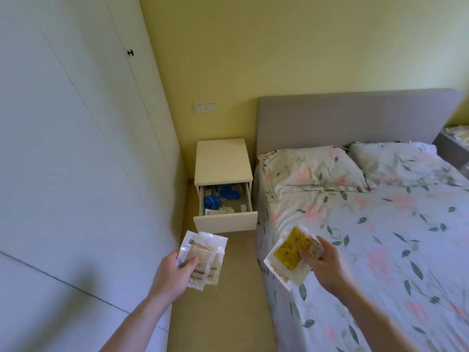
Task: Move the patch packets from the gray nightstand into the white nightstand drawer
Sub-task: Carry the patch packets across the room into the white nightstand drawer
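Note:
My left hand (175, 271) grips a small stack of clear patch packets (205, 255) with tan strips inside, held over the floor strip. My right hand (327, 262) pinches other packets, the top one yellow (291, 250), above the bed's left edge. Ahead stands the white nightstand (222, 161), with its drawer (225, 221) pulled out. Blue items and a few flat packets lie inside the drawer. The gray nightstand (451, 148) shows at the far right edge, beyond the bed.
A bed with a floral sheet (380, 237), two pillows and a gray headboard (355, 118) fills the right. White wardrobe doors (76, 148) line the left. A narrow strip of beige floor (220, 313) runs between them toward the drawer.

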`<state>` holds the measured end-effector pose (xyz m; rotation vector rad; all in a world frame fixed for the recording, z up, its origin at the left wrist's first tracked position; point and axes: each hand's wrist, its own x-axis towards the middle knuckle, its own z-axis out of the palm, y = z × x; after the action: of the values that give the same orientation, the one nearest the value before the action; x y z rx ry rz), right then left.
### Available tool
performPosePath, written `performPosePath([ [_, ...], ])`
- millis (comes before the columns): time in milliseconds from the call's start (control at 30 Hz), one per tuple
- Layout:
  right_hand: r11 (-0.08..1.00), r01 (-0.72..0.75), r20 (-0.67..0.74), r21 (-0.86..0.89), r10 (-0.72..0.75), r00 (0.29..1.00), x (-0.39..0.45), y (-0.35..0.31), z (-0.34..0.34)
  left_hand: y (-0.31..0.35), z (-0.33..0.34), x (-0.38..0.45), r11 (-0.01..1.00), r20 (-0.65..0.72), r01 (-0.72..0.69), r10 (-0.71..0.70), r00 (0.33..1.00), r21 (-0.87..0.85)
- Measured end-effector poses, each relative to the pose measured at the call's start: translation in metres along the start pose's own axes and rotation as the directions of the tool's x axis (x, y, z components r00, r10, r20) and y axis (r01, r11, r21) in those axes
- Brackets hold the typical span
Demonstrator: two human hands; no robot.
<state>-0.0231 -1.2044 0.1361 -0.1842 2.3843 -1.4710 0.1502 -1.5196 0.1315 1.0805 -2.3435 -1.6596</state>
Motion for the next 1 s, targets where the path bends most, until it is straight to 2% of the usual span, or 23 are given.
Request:
performPosePath([
  [233, 1.0, -0.005, 0.113, -0.016, 0.006, 0.994, 0.124, -0.045, 0.041, 0.001, -0.016, 0.115, 0.996, -0.041, 0.087, -0.088, 0.995, -0.026],
  [433, 0.996, -0.072, 0.113, -0.051, 0.077, 0.991, 0.21, -0.064, 0.089, 0.003, -0.028, 0.237, 0.984, 0.048, 0.175, -0.174, 0.984, -0.016],
  [567, 0.991, -0.121, 0.102, -0.057, 0.126, 0.987, 0.259, -0.075, 0.112, 0.017, -0.031, 0.313, 0.984, 0.109, 0.168, -0.173, 0.979, 0.054],
  [733, 0.982, -0.184, 0.069, -0.045, 0.186, 0.98, 0.317, -0.081, 0.129, 0.026, -0.022, 0.403, 0.965, 0.145, 0.218, -0.238, 0.96, 0.143],
  [867, 0.973, -0.219, 0.075, -0.074, 0.225, 0.972, 0.382, -0.078, 0.14, 0.029, -0.007, 0.466, 0.952, 0.157, 0.267, -0.289, 0.944, 0.15],
  [1000, 0.95, -0.285, 0.134, -0.13, 0.302, 0.944, 0.455, -0.06, 0.16, 0.017, 0.01, 0.51, 0.909, 0.123, 0.399, -0.413, 0.902, 0.122],
])
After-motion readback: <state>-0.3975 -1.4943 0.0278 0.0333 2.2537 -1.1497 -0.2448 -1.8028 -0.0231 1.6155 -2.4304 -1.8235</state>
